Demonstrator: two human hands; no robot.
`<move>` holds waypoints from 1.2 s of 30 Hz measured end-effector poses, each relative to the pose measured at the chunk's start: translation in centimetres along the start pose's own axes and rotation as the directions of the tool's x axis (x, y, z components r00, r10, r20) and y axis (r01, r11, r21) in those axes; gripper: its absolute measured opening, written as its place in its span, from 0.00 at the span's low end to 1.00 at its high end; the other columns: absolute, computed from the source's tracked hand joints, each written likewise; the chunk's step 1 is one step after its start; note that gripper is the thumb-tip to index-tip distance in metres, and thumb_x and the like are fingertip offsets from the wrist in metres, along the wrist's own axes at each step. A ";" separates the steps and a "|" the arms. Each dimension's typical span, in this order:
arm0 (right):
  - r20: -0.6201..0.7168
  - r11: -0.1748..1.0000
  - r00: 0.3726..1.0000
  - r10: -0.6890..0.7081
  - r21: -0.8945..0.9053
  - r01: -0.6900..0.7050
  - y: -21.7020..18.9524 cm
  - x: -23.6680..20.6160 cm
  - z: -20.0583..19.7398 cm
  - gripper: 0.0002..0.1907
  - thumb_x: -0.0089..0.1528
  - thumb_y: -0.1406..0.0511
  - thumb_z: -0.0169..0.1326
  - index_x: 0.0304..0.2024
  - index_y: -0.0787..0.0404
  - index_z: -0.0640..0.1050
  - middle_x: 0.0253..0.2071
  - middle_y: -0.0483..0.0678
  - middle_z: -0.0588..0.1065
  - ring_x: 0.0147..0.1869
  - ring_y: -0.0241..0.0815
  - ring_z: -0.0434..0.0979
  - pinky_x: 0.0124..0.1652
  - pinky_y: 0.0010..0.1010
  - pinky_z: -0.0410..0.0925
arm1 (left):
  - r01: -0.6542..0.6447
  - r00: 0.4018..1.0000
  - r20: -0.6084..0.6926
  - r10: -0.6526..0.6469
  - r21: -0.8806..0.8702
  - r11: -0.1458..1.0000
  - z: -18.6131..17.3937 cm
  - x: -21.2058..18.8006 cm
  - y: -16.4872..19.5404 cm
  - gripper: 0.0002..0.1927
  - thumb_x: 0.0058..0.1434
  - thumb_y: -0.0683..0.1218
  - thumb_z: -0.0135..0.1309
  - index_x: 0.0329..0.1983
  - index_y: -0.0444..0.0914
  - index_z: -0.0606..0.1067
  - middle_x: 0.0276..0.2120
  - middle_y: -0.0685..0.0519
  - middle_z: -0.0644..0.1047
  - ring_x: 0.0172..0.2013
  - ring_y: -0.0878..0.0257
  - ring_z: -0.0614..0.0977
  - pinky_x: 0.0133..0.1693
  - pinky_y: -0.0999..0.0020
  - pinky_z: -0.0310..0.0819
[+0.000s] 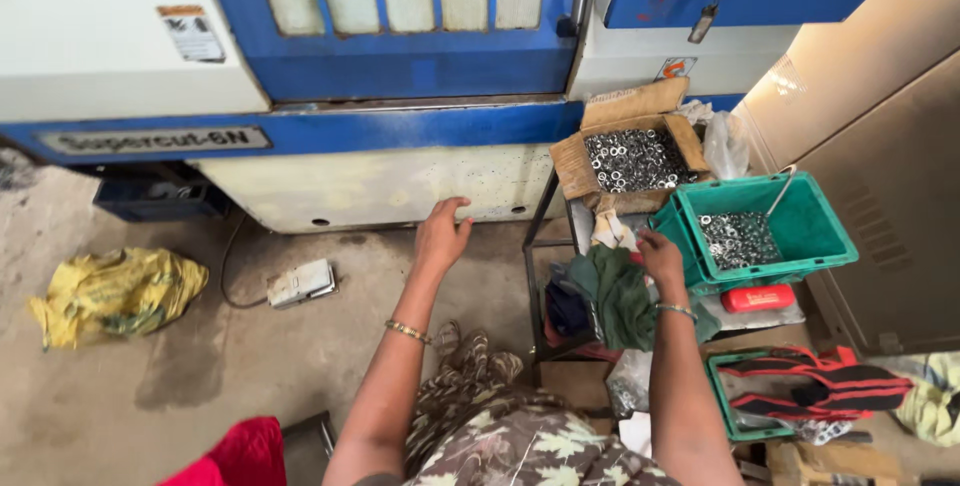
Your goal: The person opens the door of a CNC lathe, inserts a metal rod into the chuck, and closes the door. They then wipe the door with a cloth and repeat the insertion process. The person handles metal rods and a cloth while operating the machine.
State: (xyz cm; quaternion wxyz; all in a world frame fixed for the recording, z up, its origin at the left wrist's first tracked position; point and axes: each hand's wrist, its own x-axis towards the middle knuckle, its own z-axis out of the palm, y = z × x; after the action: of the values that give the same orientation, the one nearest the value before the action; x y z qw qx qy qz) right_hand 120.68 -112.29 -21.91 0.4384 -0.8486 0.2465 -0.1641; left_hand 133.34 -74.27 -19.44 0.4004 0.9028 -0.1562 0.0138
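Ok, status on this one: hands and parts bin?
Left hand open, in air. Right hand at dark green cloth, grip unclear. Green crate of metal rings beside it.

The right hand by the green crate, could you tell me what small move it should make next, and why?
Probably reach forward into the green crate for the metal rings: the right hand hovers empty at its near rim above a green cloth, while the left hand hangs open, away.

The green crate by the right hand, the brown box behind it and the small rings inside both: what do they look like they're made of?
The green crate looks like moulded plastic: even colour, smooth rimmed walls. The brown box seems corrugated cardboard, with matte, torn, bent flaps. The small rings appear to be metal, probably steel, judging by their silvery glints. The right hand rests at the crate's near corner.
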 end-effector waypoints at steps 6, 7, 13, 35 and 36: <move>-0.140 0.898 0.981 0.136 -0.401 -0.182 2.4 7.1 3.7 0.22 0.64 0.51 0.53 0.52 0.57 0.82 0.48 0.64 0.79 0.55 0.63 0.78 0.54 0.48 0.71 | -0.206 0.979 -0.011 0.205 -0.090 0.975 0.9 13.3 -1.5 0.20 0.59 0.46 0.60 0.56 0.44 0.75 0.52 0.47 0.77 0.42 0.49 0.83 0.45 0.55 0.76; -0.159 0.852 0.967 0.200 -0.459 -0.252 3.1 8.3 4.3 0.21 0.63 0.53 0.52 0.51 0.55 0.82 0.49 0.62 0.79 0.56 0.64 0.78 0.55 0.50 0.70 | -0.199 0.979 0.006 0.202 -0.121 0.972 0.4 15.9 -1.6 0.19 0.60 0.46 0.59 0.55 0.44 0.75 0.53 0.47 0.77 0.42 0.51 0.83 0.44 0.56 0.76; -0.233 0.715 0.916 0.326 -0.573 -0.400 8.7 11.8 7.6 0.20 0.66 0.54 0.48 0.47 0.61 0.81 0.50 0.66 0.79 0.55 0.67 0.79 0.53 0.54 0.72 | -0.141 0.985 0.078 0.154 -0.149 0.979 -0.6 23.7 -3.5 0.17 0.63 0.46 0.56 0.56 0.45 0.74 0.52 0.48 0.78 0.43 0.54 0.84 0.44 0.58 0.77; -0.309 0.604 0.887 0.342 -0.651 -0.460 12.7 15.1 8.0 0.15 0.66 0.59 0.50 0.52 0.56 0.78 0.46 0.62 0.80 0.48 0.64 0.83 0.45 0.52 0.76 | -0.455 0.885 -0.259 0.386 -0.311 0.834 7.1 44.0 14.6 0.19 0.65 0.44 0.56 0.59 0.42 0.72 0.51 0.46 0.77 0.44 0.54 0.82 0.44 0.61 0.77; -0.321 0.586 0.880 0.349 -0.659 -0.472 12.7 15.5 7.6 0.15 0.66 0.59 0.50 0.51 0.58 0.78 0.46 0.62 0.81 0.48 0.64 0.83 0.45 0.51 0.76 | -0.473 0.870 -0.319 0.376 -0.321 0.821 7.7 45.1 15.8 0.19 0.65 0.44 0.56 0.60 0.41 0.71 0.53 0.45 0.77 0.46 0.54 0.82 0.43 0.62 0.77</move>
State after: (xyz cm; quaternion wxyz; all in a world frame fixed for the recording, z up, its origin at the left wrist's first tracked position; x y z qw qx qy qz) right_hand 133.71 -122.25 -35.72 0.0751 -0.8545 0.5138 -0.0141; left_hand 170.81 -102.05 -6.61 0.5738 0.7384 -0.3044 0.1815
